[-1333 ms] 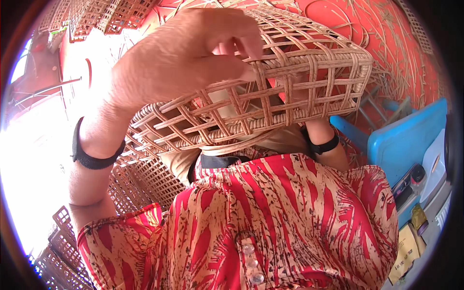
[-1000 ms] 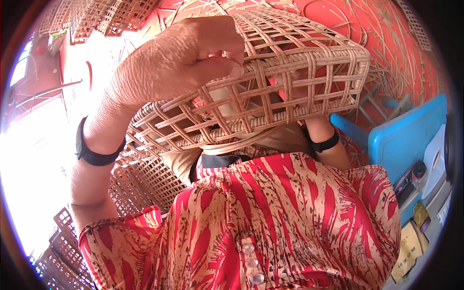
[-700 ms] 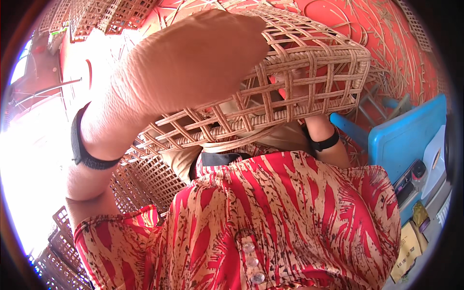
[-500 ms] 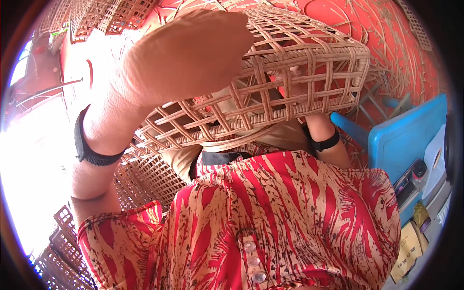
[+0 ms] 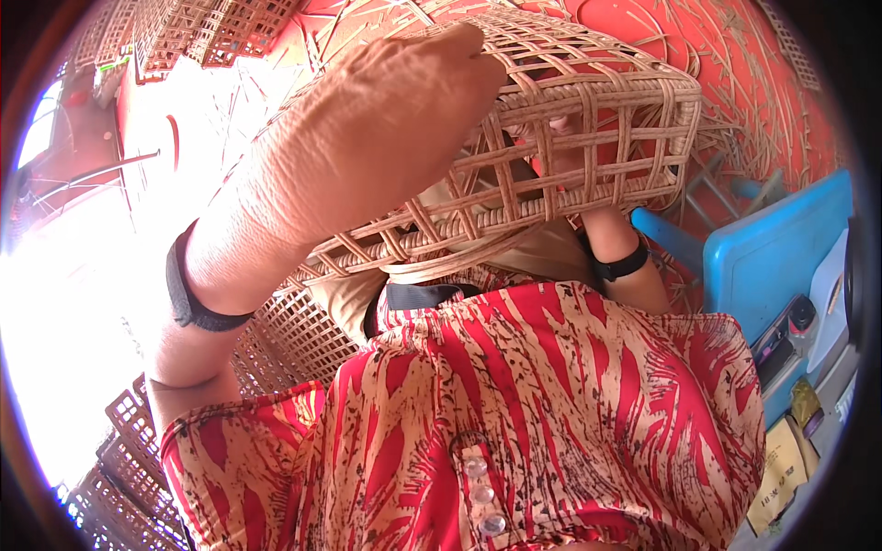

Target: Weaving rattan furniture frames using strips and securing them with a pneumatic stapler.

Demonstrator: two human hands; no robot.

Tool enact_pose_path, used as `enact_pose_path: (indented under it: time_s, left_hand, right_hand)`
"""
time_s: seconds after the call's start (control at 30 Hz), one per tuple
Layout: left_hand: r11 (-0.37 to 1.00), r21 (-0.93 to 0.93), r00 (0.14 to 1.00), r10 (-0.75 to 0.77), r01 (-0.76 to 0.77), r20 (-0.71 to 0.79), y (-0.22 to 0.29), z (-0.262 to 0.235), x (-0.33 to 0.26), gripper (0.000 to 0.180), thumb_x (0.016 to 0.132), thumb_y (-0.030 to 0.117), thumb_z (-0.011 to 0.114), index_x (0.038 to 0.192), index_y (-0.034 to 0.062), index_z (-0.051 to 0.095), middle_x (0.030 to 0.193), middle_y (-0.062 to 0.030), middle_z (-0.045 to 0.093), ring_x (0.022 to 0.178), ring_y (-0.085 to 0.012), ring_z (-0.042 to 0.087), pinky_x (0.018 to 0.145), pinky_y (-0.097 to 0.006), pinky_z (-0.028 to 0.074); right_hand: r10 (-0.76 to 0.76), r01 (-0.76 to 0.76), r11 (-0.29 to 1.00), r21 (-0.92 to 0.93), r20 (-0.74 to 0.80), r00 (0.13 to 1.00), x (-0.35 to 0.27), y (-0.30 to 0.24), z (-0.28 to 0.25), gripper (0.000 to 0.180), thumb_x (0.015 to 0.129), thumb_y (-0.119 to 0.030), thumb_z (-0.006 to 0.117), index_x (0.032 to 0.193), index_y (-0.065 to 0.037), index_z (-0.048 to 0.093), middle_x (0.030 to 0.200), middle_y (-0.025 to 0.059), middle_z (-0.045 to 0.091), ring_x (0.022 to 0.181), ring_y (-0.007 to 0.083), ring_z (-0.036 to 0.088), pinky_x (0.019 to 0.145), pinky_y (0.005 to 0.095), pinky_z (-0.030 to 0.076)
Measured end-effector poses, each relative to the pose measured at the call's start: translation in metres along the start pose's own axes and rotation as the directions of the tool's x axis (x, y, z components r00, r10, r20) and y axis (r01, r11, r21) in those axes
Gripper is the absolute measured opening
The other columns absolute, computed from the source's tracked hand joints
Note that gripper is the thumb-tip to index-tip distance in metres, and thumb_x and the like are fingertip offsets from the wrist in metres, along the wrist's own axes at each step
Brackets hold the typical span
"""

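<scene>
A light brown woven rattan basket (image 5: 602,92) with an open lattice side lies tilted across my lap. My left hand (image 5: 395,119) is raised over its left part, large and close. Its back shows, the fingers bend down and away into a closed shape, and what they hold, if anything, is hidden behind the hand. Through the lattice at the right, my right hand (image 5: 565,151) is partly seen behind the strands, its fingers curled up against the weave as it grips the basket. A loose rattan strand (image 5: 450,268) runs along the basket's near edge.
Several lattice baskets (image 5: 197,37) stand at the upper left, and woven pieces (image 5: 138,468) lie at the lower left. Cut rattan strips (image 5: 735,101) litter the red floor. A blue plastic stool (image 5: 781,243) at the right bears small items, with a yellow paper packet (image 5: 776,477) nearby.
My left hand has shifted slightly right and turned, so its knuckles and back show more sharply. The basket and my right hand stay almost where they were.
</scene>
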State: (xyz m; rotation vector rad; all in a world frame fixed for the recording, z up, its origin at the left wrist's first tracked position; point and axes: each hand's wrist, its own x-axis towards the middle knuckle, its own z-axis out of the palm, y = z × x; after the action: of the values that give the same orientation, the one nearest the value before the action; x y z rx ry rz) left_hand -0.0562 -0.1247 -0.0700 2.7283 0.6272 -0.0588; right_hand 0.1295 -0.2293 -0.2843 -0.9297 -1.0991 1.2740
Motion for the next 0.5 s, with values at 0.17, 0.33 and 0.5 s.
enact_pose_path:
  time_s: [0.17, 0.33, 0.5]
  left_hand:
    - [0.909, -0.363, 0.969, -0.241, 0.203, -0.061, 0.005, -0.008, -0.020, 0.016, 0.091, 0.009, 0.063, 0.105, -0.0006, 0.062, 0.095, -0.0102, 0.063, 0.087, -0.0204, 0.064, 0.077, -0.032, 0.051]
    - [0.899, -0.315, 0.948, -0.318, 0.304, 0.009, 0.021, -0.005, -0.032, 0.012, 0.093, 0.010, 0.063, 0.098, -0.0003, 0.066, 0.088, -0.0076, 0.067, 0.081, -0.0155, 0.064, 0.074, -0.029, 0.050]
    - [0.961, -0.235, 0.983, -0.170, 0.149, -0.072, 0.022, -0.001, -0.031, 0.011, 0.091, 0.012, 0.065, 0.095, 0.0015, 0.066, 0.085, -0.0092, 0.065, 0.080, -0.0180, 0.064, 0.073, -0.030, 0.050]
  right_hand:
    - [-0.038, 0.038, 0.998, -0.044, -0.011, 0.999, -0.006, 0.003, 0.003, 0.049, 0.097, -0.016, 0.064, 0.141, -0.008, 0.045, 0.132, 0.0103, 0.058, 0.119, 0.0199, 0.057, 0.106, 0.0398, 0.047]
    - [-0.057, 0.055, 0.995, -0.087, -0.016, 0.998, -0.017, 0.003, 0.009, 0.046, 0.097, -0.016, 0.064, 0.138, -0.007, 0.047, 0.130, 0.0100, 0.059, 0.117, 0.0201, 0.058, 0.104, 0.0396, 0.048]
    - [-0.064, 0.061, 0.995, -0.084, -0.027, 0.998, -0.017, 0.002, 0.012, 0.043, 0.097, -0.016, 0.064, 0.135, -0.006, 0.049, 0.127, 0.0098, 0.060, 0.115, 0.0202, 0.058, 0.102, 0.0394, 0.049]
